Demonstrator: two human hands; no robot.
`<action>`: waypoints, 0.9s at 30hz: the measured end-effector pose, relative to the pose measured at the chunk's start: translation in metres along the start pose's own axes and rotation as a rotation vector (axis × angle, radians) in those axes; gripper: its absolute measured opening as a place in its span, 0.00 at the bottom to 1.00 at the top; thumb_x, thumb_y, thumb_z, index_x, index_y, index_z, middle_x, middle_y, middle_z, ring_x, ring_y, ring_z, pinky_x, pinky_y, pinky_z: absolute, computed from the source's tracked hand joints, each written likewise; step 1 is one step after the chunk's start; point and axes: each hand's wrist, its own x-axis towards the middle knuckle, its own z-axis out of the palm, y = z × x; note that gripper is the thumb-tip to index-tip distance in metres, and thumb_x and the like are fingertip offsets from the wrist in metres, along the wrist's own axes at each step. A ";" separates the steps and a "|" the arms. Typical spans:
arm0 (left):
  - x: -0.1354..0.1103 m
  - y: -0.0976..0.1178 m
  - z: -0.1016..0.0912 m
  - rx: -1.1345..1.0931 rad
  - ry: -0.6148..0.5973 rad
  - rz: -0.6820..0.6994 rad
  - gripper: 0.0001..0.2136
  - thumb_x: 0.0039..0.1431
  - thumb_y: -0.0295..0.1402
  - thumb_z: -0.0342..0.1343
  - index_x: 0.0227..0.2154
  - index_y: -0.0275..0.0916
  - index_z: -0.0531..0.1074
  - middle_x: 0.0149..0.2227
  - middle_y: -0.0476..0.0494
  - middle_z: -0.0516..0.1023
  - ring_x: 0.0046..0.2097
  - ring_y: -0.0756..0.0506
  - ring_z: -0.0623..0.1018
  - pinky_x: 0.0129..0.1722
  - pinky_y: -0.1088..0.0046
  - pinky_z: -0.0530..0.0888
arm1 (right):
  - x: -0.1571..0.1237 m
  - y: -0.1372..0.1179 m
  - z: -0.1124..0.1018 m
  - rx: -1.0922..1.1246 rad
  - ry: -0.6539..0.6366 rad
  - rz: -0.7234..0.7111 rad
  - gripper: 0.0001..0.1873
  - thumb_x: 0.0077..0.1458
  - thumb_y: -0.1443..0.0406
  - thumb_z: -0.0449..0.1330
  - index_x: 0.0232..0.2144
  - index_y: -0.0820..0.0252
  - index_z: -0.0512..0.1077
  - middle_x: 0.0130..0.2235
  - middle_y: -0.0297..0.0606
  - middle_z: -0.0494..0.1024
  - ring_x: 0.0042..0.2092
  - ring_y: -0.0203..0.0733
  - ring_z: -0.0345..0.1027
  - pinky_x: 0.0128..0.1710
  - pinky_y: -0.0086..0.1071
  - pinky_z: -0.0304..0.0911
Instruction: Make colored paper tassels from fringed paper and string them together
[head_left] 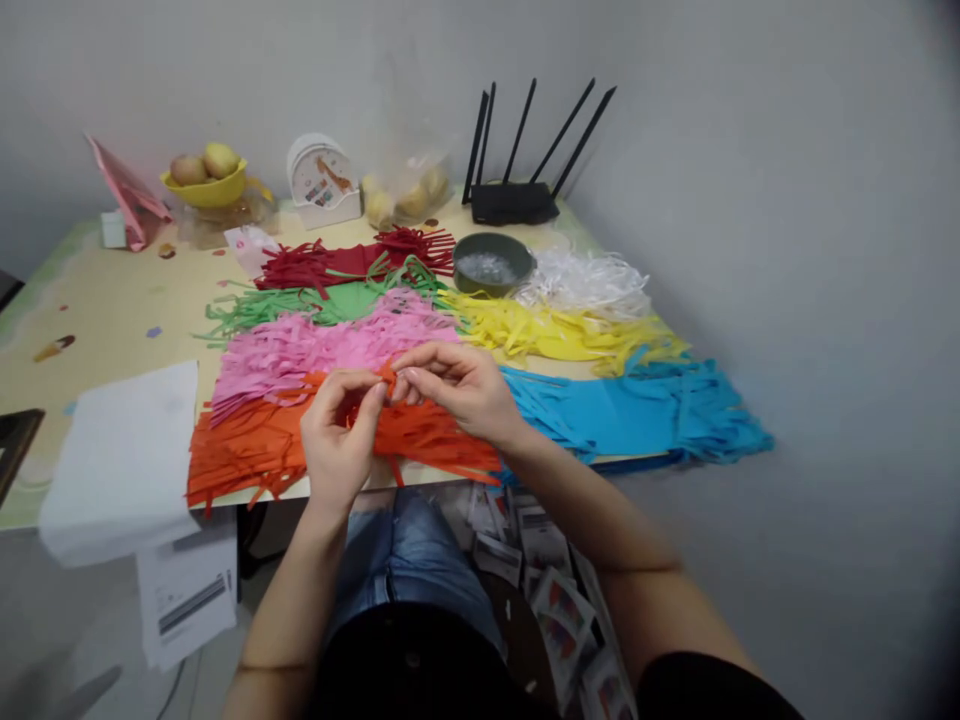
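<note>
Over the front of the table, my left hand (341,430) and my right hand (465,393) meet fingertip to fingertip. Both are closed in a pinch on a small piece of orange strip (388,374). Beneath them lies a pile of orange fringed material (251,448), cut into thin strips. Pink fringe (262,362) sits just behind it, with green fringe (352,298) and dark red fringe (349,262) farther back. To the right are blue fringe (634,408), yellow fringe (551,332) and white strips (589,284). The fingers partly hide the pinched piece.
A dark green bowl (487,262) holds small clear bits. Behind it stands a black router (514,203) with raised antennas. A yellow basket (210,190) of round produce, a white giraffe box (326,185) and a plastic bag (409,190) line the wall. White sheet (124,455) overhangs the front edge.
</note>
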 end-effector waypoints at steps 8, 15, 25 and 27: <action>-0.025 0.008 -0.030 0.100 0.021 0.058 0.05 0.64 0.34 0.60 0.34 0.39 0.77 0.33 0.49 0.79 0.35 0.50 0.77 0.37 0.75 0.73 | -0.017 0.014 0.048 0.079 0.078 -0.019 0.15 0.59 0.55 0.66 0.36 0.62 0.76 0.27 0.33 0.80 0.29 0.32 0.74 0.31 0.26 0.69; -0.034 0.007 -0.050 0.228 -0.018 0.200 0.03 0.64 0.29 0.59 0.33 0.39 0.76 0.33 0.48 0.79 0.35 0.50 0.76 0.36 0.75 0.72 | -0.026 0.029 0.077 0.062 0.210 -0.051 0.16 0.57 0.52 0.66 0.33 0.60 0.75 0.25 0.30 0.77 0.27 0.31 0.71 0.29 0.26 0.68; -0.040 0.001 -0.049 0.287 -0.026 0.151 0.04 0.63 0.29 0.59 0.31 0.38 0.74 0.31 0.48 0.77 0.33 0.50 0.75 0.35 0.74 0.70 | -0.036 0.049 0.086 -0.124 0.332 -0.146 0.13 0.63 0.56 0.61 0.34 0.60 0.74 0.26 0.30 0.76 0.27 0.30 0.70 0.29 0.26 0.67; -0.042 0.000 -0.049 0.299 -0.026 0.156 0.04 0.64 0.29 0.59 0.32 0.38 0.75 0.32 0.48 0.78 0.34 0.50 0.76 0.36 0.74 0.71 | -0.037 0.050 0.085 -0.141 0.328 -0.148 0.11 0.63 0.57 0.62 0.34 0.60 0.74 0.27 0.30 0.76 0.28 0.30 0.71 0.31 0.26 0.68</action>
